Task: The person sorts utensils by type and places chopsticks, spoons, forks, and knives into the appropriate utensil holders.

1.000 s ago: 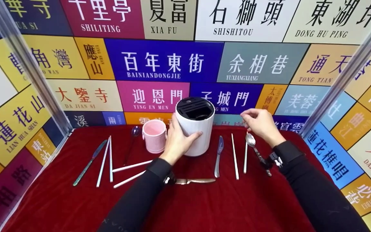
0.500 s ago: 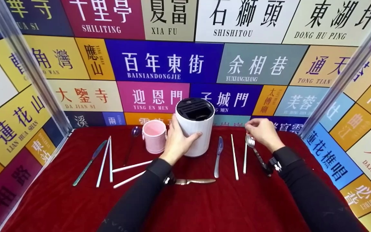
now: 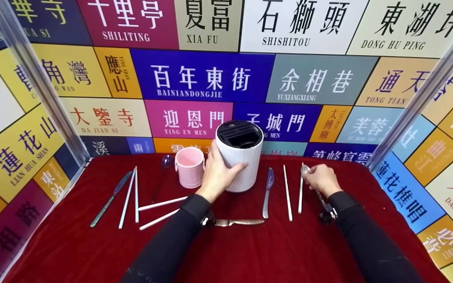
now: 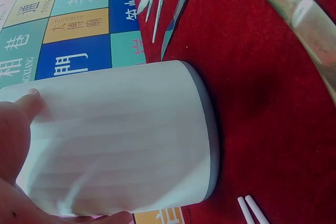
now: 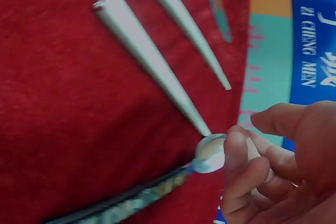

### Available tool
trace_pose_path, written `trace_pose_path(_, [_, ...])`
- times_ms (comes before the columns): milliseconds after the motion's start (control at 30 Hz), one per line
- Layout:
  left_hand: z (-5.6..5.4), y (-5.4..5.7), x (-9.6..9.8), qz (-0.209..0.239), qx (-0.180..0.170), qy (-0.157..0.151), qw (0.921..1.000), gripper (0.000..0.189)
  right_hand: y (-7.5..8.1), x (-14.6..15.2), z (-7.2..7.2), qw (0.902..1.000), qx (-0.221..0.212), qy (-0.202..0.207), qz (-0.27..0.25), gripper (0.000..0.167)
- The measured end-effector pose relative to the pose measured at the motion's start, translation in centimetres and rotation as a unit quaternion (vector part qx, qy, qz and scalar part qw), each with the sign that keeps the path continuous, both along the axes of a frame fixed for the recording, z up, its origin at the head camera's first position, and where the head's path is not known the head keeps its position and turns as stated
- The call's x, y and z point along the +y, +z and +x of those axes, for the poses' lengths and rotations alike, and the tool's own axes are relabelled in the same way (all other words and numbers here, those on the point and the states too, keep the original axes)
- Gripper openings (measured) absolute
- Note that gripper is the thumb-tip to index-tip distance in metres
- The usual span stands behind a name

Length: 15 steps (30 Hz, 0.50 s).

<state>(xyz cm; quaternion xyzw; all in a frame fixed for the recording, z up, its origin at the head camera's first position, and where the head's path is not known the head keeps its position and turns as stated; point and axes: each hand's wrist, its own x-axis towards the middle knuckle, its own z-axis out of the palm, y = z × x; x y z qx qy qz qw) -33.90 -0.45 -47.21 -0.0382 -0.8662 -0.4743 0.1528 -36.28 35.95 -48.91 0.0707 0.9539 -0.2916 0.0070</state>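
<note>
**Right grip (image 3: 323,179) at the bowl end of the spoon (image 5: 163,186)**

A wall of coloured signs (image 3: 199,74) backs the scene; before it lies a table (image 3: 289,251) covered in red cloth. Toward the table's far side stands a white holder (image 3: 246,173) with a black slotted top, and the left grip (image 3: 219,173) is clamped round it, thumb across the front. A pink cup (image 3: 190,175) stands just beside it on the left.

The spoon lies on the cloth at the right, well apart from the white holder, with a silver knife (image 3: 267,192) and a pair of chopsticks (image 3: 301,194) between them. Its long axis runs away from the person at a slant: bowl far and to the left, handle near and to the right, passing under the right wrist. The right grip is much the nearer one, and the bowl lies immediately left of its fingertips. Those fingers are bent and drawn in; whether they pinch the bowl's edge or merely overlap it from the camera's side, I cannot tell.

The handle's near end is lost behind the black wrist gear (image 3: 328,214). The left sleeve (image 3: 171,239) covers one end of a gold knife (image 3: 246,222). The slots' depths are too dark to read, and a dark spoon (image 3: 166,161) beside the pink cup has a handle that fades into the cloth.
</note>
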Motion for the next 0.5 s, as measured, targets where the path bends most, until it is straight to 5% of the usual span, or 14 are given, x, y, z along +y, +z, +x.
trace_pose_path(267, [0.0,0.3,0.0,0.002,-0.006,-0.002,1.0,0.129,-2.3,-0.4,-0.1,0.9974,0.006,-0.007,0.072,0.028])
trace_pose_path(500, [-0.1,-0.1,0.1,0.003,-0.007,0.001,1.0,0.129,-3.6,-1.0,-0.4,0.9968,0.004,-0.024,0.076,0.032])
